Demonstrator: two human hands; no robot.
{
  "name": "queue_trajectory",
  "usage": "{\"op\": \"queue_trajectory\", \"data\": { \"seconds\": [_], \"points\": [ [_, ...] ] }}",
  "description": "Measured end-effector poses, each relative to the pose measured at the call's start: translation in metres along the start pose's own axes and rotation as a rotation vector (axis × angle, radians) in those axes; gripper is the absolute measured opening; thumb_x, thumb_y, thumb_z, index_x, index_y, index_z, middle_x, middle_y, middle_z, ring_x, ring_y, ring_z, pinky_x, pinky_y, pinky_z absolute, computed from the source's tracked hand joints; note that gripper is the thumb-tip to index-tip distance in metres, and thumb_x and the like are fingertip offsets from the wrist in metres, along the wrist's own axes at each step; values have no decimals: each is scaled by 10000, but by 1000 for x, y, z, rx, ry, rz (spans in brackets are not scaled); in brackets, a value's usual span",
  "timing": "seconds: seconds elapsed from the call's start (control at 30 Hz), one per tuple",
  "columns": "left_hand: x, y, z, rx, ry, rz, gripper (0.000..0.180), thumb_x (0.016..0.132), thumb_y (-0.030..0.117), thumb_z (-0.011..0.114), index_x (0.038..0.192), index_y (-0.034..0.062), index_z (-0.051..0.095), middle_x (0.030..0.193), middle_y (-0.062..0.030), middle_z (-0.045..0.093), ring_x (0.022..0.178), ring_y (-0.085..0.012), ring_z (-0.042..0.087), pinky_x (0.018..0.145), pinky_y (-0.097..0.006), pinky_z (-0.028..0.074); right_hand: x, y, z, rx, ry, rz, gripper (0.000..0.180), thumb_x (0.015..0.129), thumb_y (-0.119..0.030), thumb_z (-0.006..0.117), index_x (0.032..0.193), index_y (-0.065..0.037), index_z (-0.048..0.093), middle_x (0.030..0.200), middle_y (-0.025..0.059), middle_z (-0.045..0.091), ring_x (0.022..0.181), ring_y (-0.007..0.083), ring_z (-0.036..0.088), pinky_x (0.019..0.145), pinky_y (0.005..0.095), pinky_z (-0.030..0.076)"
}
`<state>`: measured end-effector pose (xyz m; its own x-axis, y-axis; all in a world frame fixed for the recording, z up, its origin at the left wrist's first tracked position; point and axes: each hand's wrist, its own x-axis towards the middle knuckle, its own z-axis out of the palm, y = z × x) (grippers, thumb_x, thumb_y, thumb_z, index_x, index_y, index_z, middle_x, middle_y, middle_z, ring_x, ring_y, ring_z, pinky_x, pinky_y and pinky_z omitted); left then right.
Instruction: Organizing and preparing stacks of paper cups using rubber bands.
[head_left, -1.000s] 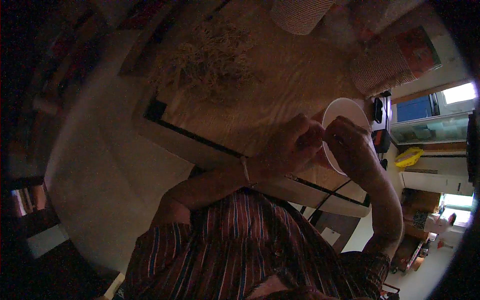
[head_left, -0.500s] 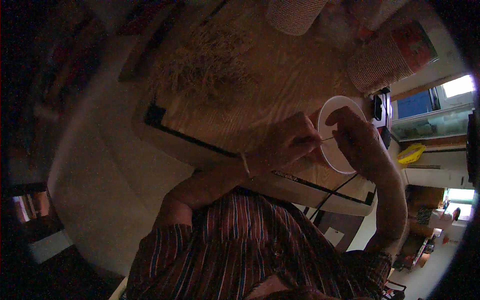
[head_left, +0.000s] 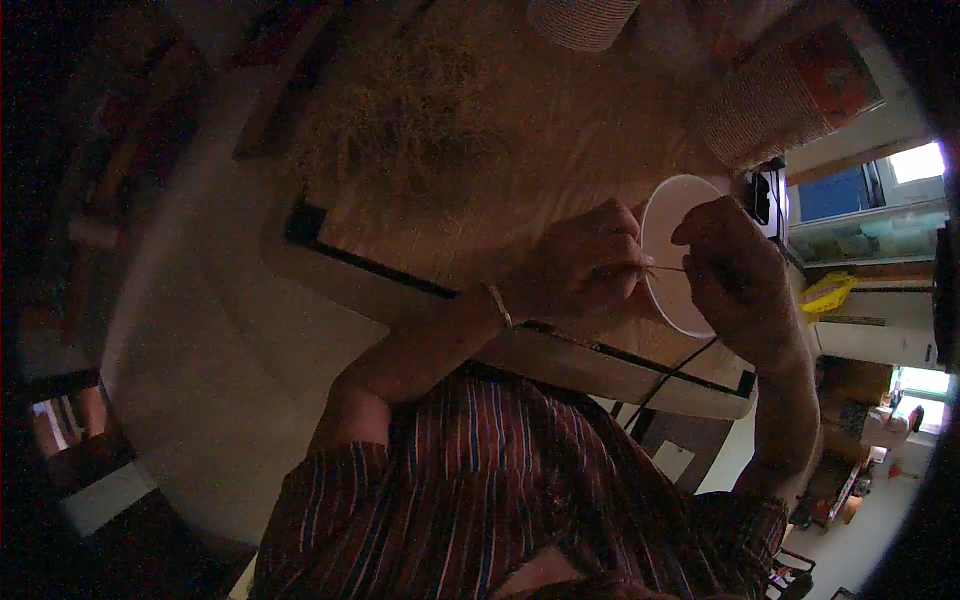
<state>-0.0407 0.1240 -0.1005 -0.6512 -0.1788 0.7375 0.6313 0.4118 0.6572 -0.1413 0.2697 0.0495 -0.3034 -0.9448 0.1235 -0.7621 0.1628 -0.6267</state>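
Observation:
A thin light strand (head_left: 664, 267), twine or straw by its look, is stretched between my two hands. My left hand (head_left: 597, 262), with a pale band at its wrist, is closed on one end. Thumb and fingers of my right hand (head_left: 738, 265) are closed on the other end. Both hands are over or in front of a white round tub (head_left: 690, 185), whose rim and pale inside show between them; much of it is hidden. A loose tangle of dry, straw-coloured fibres (head_left: 415, 115) lies on the wooden table (head_left: 390, 235), to the left and farther off.
Two cord-wrapped cylinders stand at the far side: one (head_left: 582, 22) at the top, another (head_left: 765, 115) with a red section at the right. The table's dark-trimmed edge (head_left: 385, 272) runs in front of me. A black cable (head_left: 665, 385) hangs near its right corner. The scene is dim.
My right hand has drawn slightly away from my left, and more of the strand shows between them. The view has shifted a little.

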Motion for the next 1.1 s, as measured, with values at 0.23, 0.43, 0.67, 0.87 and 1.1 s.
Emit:
{"op": "queue_trajectory", "data": {
  "seconds": [0.23,0.43,0.67,0.87,1.1],
  "points": [
    [7,14,-8,97,30,52,113,805,90,677,875,49,598,908,-118,533,849,-298,558,721,-389,488,9,-7,-3,-14,-29,-88,171,849,21,514,1004,-36,560,900,20,535,793,77,474,699,230,410],
    [6,28,-1,-33,99,-168,132,816,78,647,923,47,577,934,-145,487,846,-328,531,729,-402,480,5,-17,-3,-52,-78,-30,155,872,10,508,1007,-42,566,892,31,543,826,99,485,731,253,420],
    [20,10,-5,171,14,-280,128,843,88,643,950,31,605,887,-137,572,835,-330,613,717,-416,509,26,21,-25,-386,57,-170,110,922,-68,554,1025,-34,572,899,78,597,828,171,580,765,325,499],
    [60,-19,-15,113,45,-311,126,838,135,673,909,34,647,879,-133,615,830,-338,621,734,-431,512,50,89,-56,-108,97,8,165,941,-148,592,1048,-22,590,951,53,622,879,145,576,798,314,496],
    [63,-17,-32,306,-68,-225,126,828,129,672,905,30,665,879,-131,618,839,-324,604,770,-435,493,49,99,-55,-94,44,-41,117,930,-136,607,1012,-53,606,940,21,608,888,105,551,792,277,477]
  ]
}}
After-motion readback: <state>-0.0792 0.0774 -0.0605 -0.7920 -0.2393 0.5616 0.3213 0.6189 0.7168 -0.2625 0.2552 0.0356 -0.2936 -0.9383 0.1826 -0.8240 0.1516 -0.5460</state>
